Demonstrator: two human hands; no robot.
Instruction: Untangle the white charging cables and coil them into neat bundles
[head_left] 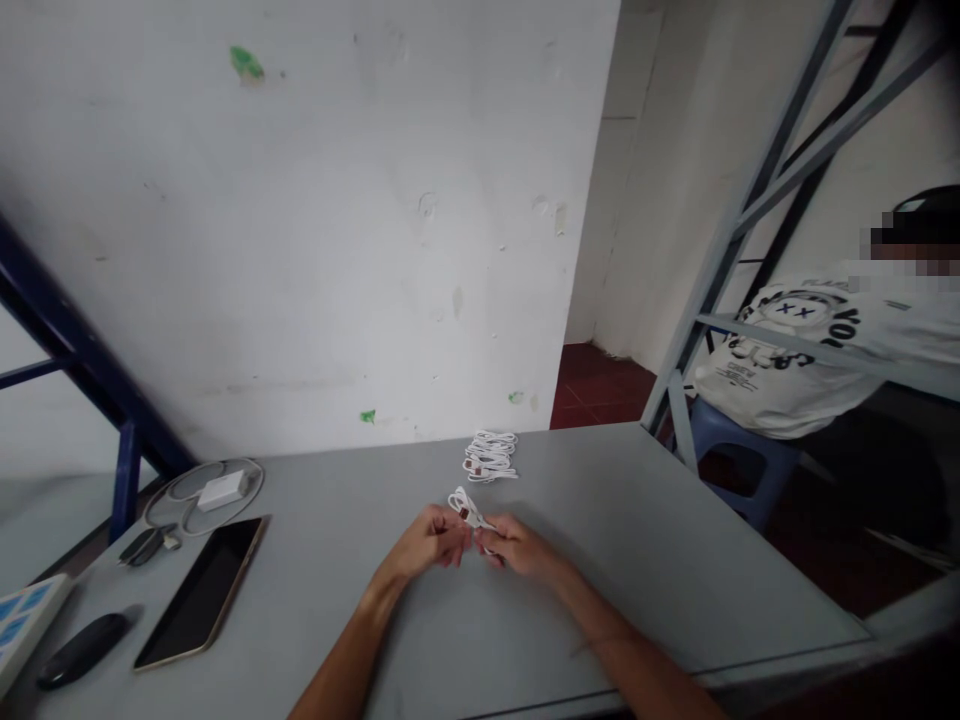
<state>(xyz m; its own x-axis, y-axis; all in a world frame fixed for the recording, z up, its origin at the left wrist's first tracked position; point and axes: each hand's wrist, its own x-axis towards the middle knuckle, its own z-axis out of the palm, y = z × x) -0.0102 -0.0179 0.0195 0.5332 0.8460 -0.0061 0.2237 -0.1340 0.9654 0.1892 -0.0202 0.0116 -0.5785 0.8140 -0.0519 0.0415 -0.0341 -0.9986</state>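
A white cable point(466, 505), folded into a small bundle with a brown-ended plug, is held between my two hands above the grey table point(600, 530). My right hand point(511, 543) is closed around the bundle's lower part. At its left side my left hand point(437, 537) has its fingers pinched together by the plug; whether they grip the cable or something small on it is hard to see. Just beyond my hands, near the wall, lie more coiled white cables point(492, 456) with brown-ended plugs.
On the left lie a dark tablet point(202, 592), a black mouse point(84, 650), a white adapter point(223, 490) with a looped cord, and a black item point(141, 547). A metal frame point(679, 350) stands at the right; beyond it a person in a white shirt point(795, 350) sits on a blue stool point(739, 455).
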